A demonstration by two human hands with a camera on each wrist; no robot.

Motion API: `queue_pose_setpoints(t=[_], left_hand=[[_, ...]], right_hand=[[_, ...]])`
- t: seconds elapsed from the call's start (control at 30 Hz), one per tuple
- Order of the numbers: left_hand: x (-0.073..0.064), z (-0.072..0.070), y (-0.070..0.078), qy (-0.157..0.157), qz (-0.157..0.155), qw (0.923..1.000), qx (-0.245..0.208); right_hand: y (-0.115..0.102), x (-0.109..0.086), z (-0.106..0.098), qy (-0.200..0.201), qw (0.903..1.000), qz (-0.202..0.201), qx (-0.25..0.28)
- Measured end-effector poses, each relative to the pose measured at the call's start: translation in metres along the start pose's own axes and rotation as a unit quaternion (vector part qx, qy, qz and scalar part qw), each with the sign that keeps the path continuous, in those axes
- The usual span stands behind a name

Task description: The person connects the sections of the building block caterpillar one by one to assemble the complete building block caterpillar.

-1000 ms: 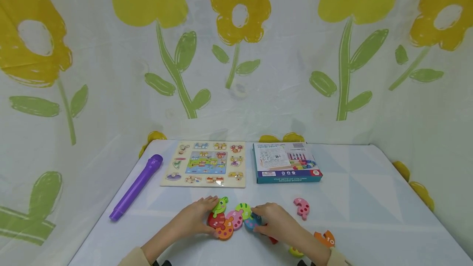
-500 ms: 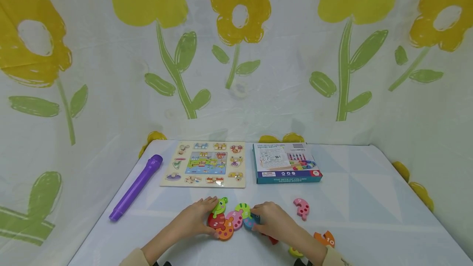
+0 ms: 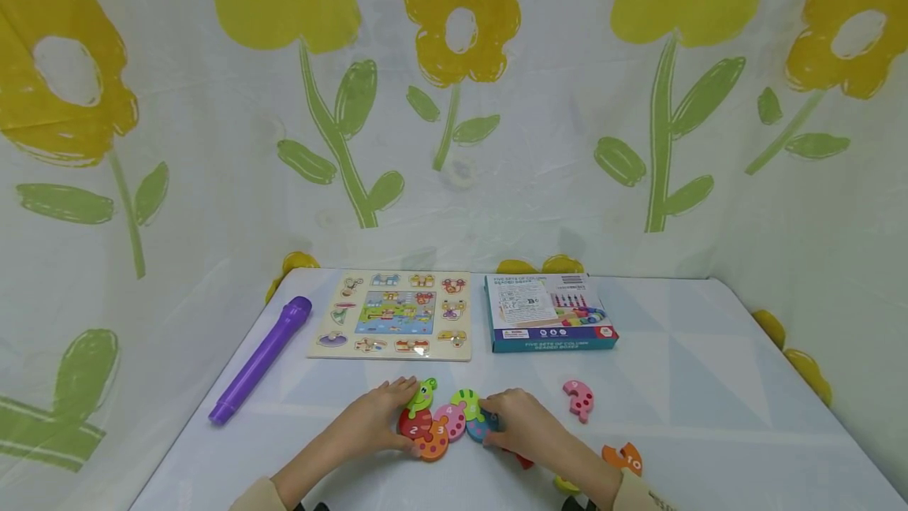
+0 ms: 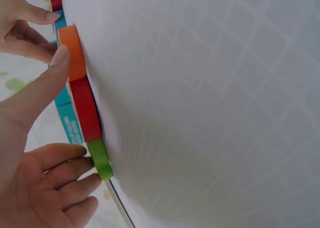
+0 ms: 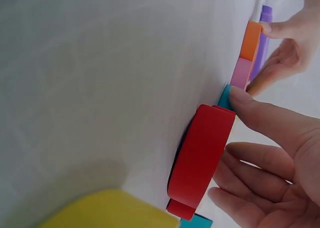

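Note:
A wooden number caterpillar puzzle curves across the table in the head view. Its green head [image 3: 423, 397], red piece 2 [image 3: 414, 424], orange piece 3 [image 3: 434, 446], pink piece 4 [image 3: 452, 421] and green piece 5 [image 3: 467, 400] form a chain. My left hand [image 3: 370, 421] holds the head end, thumb on the orange piece and fingertips at the green head. With thumb and fingers, my right hand [image 3: 530, 426] pinches the blue piece 6 [image 3: 477, 429] up against green piece 5. Close by my right hand lies a red piece [image 5: 202, 153], mostly hidden in the head view.
Right of my right hand lie a pink piece 9 [image 3: 581, 400], an orange piece 10 [image 3: 624, 460] and a yellow piece [image 3: 565, 486]. A picture puzzle board [image 3: 340, 349], a teal box [image 3: 553, 344] and a purple microphone-shaped stick [image 3: 261, 361] are farther back.
My right hand has shifted slightly left with the blue piece, which now sits closer under green piece 5. The left hand keeps its place on the head end.

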State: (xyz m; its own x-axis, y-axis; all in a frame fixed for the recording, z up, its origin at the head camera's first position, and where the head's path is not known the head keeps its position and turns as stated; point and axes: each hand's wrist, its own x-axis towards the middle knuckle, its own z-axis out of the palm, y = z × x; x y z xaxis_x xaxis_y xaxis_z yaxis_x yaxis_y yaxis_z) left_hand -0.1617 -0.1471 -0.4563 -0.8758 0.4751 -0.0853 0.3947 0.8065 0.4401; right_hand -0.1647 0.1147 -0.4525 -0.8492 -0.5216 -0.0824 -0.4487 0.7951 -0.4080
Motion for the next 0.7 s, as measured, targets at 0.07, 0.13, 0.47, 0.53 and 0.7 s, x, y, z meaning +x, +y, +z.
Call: queue_pose_setpoints(t=[0.07,0.13,0.47,0.53,0.7], left_hand=[[0.0,0.0,0.0,0.001,0.0,1.0,-0.001],[0.0,0.0,-0.001,0.001,0.0,1.0,-0.003],[0.0,0.0,-0.001,0.001,0.001,1.0,-0.006],[0.0,-0.001,-0.001,0.001,0.004,1.0,-0.007],[0.0,-0.002,-0.003,-0.001,0.009,0.9999,-0.008]], right_hand=[[0.001,0.001,0.0,-0.003,1.0,-0.002,0.0],[0.002,0.001,-0.001,-0.006,1.0,-0.004,0.001],[0.01,-0.013,-0.02,0.009,0.9976,0.019,0.066],[0.012,-0.017,-0.023,0.014,0.9964,0.023,0.08],[0.017,-0.027,-0.028,0.016,0.9945,0.022,0.101]])
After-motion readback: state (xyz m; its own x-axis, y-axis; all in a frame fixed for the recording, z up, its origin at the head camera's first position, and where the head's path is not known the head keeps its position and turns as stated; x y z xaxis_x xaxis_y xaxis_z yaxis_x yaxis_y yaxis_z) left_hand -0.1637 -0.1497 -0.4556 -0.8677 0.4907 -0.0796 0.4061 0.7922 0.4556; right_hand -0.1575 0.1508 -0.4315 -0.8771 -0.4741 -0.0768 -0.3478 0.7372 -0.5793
